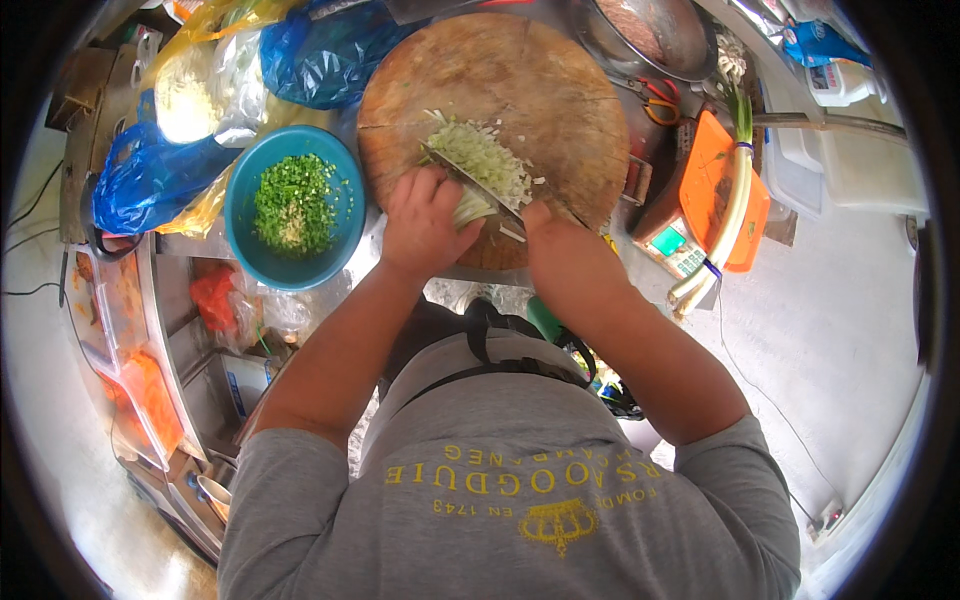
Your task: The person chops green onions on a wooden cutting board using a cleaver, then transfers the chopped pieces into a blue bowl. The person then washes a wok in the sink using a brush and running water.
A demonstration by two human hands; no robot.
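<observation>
A round wooden chopping block (495, 75) lies before me. On it is a pile of finely chopped pale green vegetable (484, 157), perhaps scallion or leek. My right hand (566, 255) grips a knife (480, 187), whose blade slants from upper left to lower right beside the pile. My left hand (427, 217) presses down uncut pale stalks (472, 208) on the near side of the blade, its fingertips close to the steel. The knife's handle is mostly hidden in my right hand. Left of the block, a teal bowl (352, 210) holds chopped green herbs with a little minced pale stuff on top.
At the right, long scallions (731, 217) lie across an orange tray (709, 150) on a digital scale (667, 244). Orange-handled scissors (660, 105) and a metal bowl of ground meat (697, 37) are beyond. Blue plastic bags (322, 56) crowd the far left.
</observation>
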